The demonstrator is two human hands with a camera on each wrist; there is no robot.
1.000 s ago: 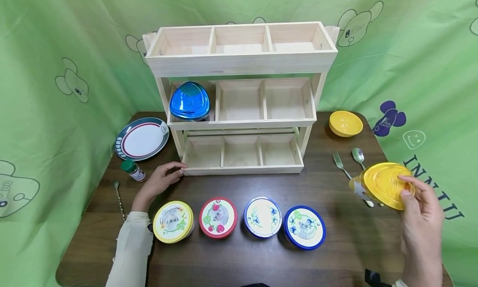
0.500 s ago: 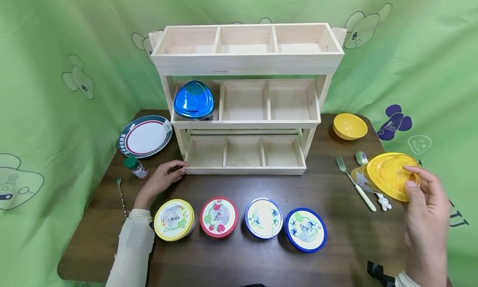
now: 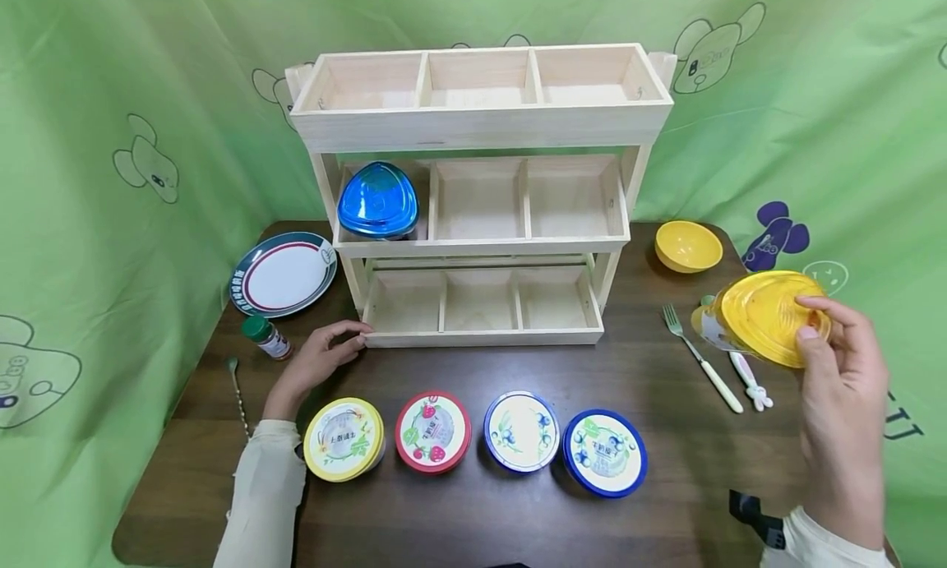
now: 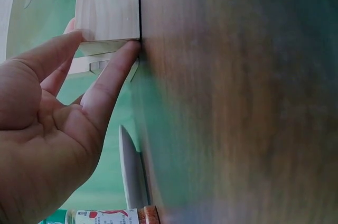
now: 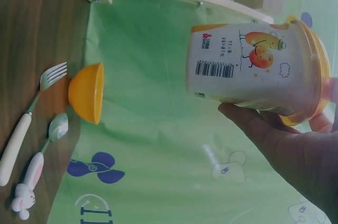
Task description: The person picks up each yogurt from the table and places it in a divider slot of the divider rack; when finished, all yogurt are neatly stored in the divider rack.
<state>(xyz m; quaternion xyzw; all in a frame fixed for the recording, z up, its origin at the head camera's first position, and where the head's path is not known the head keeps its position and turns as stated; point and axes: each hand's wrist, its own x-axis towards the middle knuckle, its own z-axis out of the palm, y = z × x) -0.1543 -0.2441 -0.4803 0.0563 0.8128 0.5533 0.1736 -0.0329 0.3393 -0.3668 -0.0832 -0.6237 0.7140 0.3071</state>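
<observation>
My right hand (image 3: 843,387) grips a plastic jar (image 3: 773,317) by its yellow lid, holding it tilted above the right side of the table. In the right wrist view, the jar (image 5: 237,68) has a white label with cartoon fruit and a barcode. My left hand (image 3: 318,358) holds the lower left corner of a three-tier wooden rack (image 3: 481,338). Its fingertips meet the tray's end (image 4: 108,12) in the left wrist view. A blue-lidded container (image 3: 379,202) sits in the middle tier's left compartment.
Four-colour-edged tubs stand in front: yellow (image 3: 344,439), red (image 3: 432,431) and two blue ones. At left are a plate (image 3: 284,274), a spice jar (image 3: 266,338) and a twisted-handle spoon (image 3: 238,395). A yellow bowl (image 3: 688,247), fork (image 3: 703,358) and rabbit-handled spoon (image 3: 753,383) lie right.
My right hand has raised the yellow-lidded jar and moved it a little farther from me, uncovering the rabbit-handled spoon's handle. My left hand stays at the rack's corner.
</observation>
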